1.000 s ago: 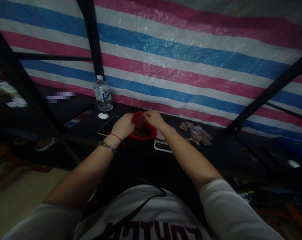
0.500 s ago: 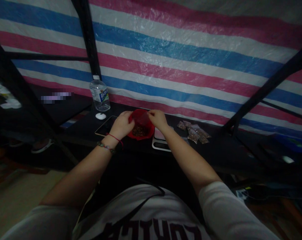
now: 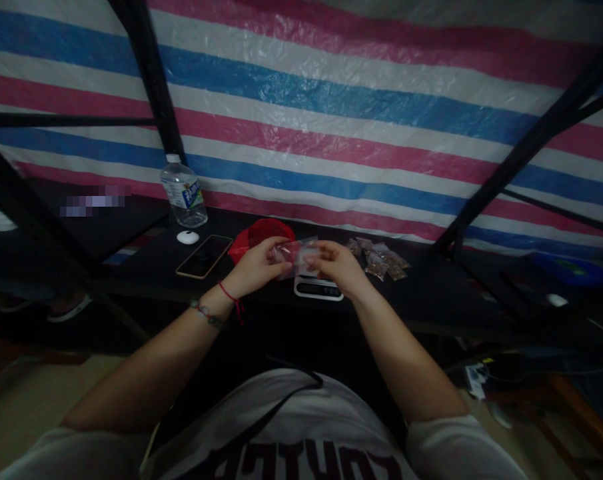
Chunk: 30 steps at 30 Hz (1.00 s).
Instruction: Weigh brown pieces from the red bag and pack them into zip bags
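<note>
With twelve o'clock pointing away from us, we hold a clear plastic bag [image 3: 295, 252] straight ahead, above the black worktop [image 3: 441, 293]. Our left grip [image 3: 258, 265] pinches the bag on its nine o'clock side, between thumb and fingers. Our right grip [image 3: 342, 265] grasps it on the three o'clock side, fingers curled. We cannot tell whether the bag has anything in it.

Just below it, toward five o'clock, we see a white scale [image 3: 318, 289], its dark display facing us and its top partly hidden. At ten o'clock, just beyond our left grip, sits a red container [image 3: 256, 232], partly covered from view. Near our right grip, at three o'clock, lie several small packets [image 3: 376, 267] of brownish bits. Toward nine o'clock we have a phone [image 3: 204, 257] lying flat, with a white rounded object [image 3: 188, 237] near it. Farther off, at ten o'clock, a clear bottle [image 3: 184, 195] stands upright before a striped sheet [image 3: 321, 133].
</note>
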{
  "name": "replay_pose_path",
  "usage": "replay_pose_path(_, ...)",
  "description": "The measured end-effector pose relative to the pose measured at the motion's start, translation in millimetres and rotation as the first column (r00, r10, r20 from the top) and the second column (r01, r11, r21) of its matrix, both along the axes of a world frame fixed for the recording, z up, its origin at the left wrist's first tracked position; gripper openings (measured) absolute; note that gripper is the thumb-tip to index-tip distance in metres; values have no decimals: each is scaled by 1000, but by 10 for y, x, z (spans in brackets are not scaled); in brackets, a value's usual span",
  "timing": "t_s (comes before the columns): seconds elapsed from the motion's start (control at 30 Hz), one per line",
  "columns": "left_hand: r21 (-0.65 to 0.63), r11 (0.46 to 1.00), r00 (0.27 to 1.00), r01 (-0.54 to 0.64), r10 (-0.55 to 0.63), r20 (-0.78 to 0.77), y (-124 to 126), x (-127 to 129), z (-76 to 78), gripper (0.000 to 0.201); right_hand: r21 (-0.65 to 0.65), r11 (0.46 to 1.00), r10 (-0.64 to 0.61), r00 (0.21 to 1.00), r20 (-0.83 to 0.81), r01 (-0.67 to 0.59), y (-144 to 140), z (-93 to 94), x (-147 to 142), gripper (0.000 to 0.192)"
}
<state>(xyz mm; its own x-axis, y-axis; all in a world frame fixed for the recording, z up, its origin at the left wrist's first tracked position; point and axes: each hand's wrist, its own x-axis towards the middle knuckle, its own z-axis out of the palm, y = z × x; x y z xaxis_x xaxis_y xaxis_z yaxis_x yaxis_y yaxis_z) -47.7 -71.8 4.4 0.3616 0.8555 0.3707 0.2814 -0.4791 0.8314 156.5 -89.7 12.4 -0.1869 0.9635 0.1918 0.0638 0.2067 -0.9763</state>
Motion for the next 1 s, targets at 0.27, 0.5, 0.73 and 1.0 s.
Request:
replay_pose_path(0.27, -126, 985, 981, 118, -96, 169, -38, 84, -15, 62, -134, 987, -77, 995, 63, 85, -121, -105, 336, 28)
replay_pose_path(0.5, -95, 976, 970, 198, -209, -123, -114, 150, -78, 62, 64, 995, -81, 992, 98, 75, -161, -162, 385, 39)
replay_pose_path(0.73, -74, 958, 903, 279, -287, -319, -183, 240, -154, 56, 99, 983, 93, 885, 455, -155, -235, -221, 301, 12)
replay_pose_path(1.0, 1, 970, 881, 242, -220, -418, -190, 231, -97, 25, 115, 987, 52, 896, 442, -114, -241, -150, 383, 16)
